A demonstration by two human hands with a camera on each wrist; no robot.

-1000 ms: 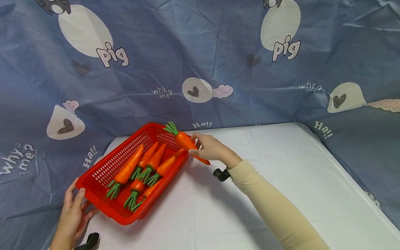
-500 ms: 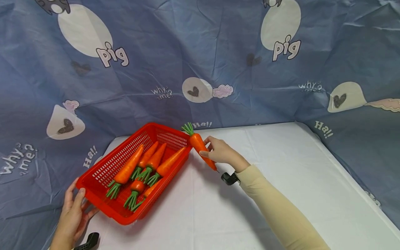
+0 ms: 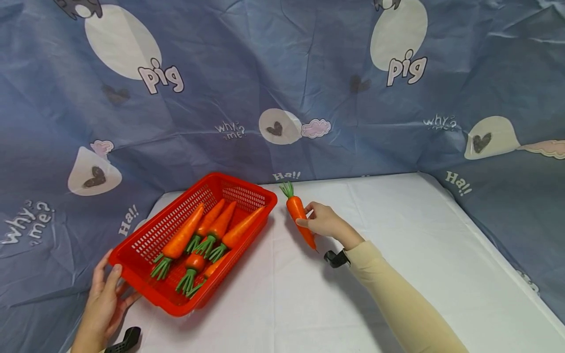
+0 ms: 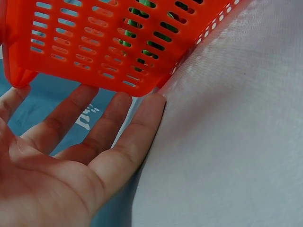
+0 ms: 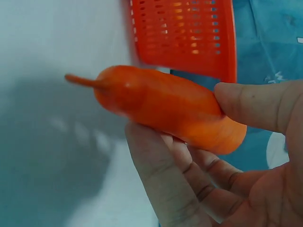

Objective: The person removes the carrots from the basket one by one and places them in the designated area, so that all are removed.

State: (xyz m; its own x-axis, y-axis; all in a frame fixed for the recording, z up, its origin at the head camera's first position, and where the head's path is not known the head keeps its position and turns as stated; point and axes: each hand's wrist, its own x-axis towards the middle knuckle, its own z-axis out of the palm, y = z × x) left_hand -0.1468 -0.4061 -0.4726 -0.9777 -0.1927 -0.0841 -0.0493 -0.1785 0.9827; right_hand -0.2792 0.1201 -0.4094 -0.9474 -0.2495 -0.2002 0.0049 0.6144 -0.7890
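Note:
In the head view, my right hand (image 3: 324, 220) pinches an orange carrot (image 3: 296, 208) with green leafy stubs, held above the white table to the right of a red basket (image 3: 125, 260). The right wrist view shows thumb and fingers on opposite sides of the carrot (image 5: 161, 101), its thin root tip pointing left. Inside the basket lie several more carrots (image 3: 181, 238). My left hand (image 3: 103, 306) touches the basket's near-left end. In the left wrist view, its fairly straight fingers (image 4: 111, 118) meet the slotted wall (image 4: 90, 42) from outside.
A white cloth covers the table (image 3: 397, 235). Behind it and at both sides hangs a blue printed curtain (image 3: 335, 98). The far basket end stands close to this curtain.
My right hand has carried the carrot from above the basket's far-right rim to the right and lower, toward the table. The left hand and basket stay in place.

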